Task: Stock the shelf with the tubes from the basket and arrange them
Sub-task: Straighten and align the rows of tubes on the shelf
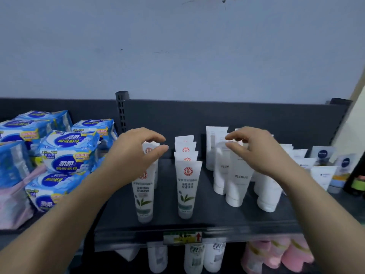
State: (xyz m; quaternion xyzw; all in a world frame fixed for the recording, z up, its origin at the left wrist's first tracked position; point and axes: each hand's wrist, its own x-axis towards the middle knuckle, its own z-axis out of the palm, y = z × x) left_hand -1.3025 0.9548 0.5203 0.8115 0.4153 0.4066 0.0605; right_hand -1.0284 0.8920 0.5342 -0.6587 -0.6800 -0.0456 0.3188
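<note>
Dark-grey shelf [197,220]: rows of tubes are stood upright on it, caps down, running from its front edge to its back edge.
Leaf-printed tubes: two rows are set left of the shelf's middle, a left row [145,196] and a right row [187,190], apart from each other.
FLORAL tubes [240,178]: plain white tubes are ranked in rows right of the middle.
Left hand [136,155]: held above the left leaf-printed row, behind its front tube. Thumb and forefinger are curved and parted, with a rear tube's crimped top seen between them. Nothing is gripped; contact cannot be told.
Right hand [262,153]: held over the FLORAL rows, fingers curved and parted from the thumb. Nothing is gripped.
Blue-logo tubes [324,155]: stood near the right end of the shelf.
Blue packs [67,155]: stacked on the neighbouring bay at the left.
Price label [182,237]: fixed to the front edge.
Lower shelf: more white tubes [194,258] and pink items [286,256] are seen beneath.
</note>
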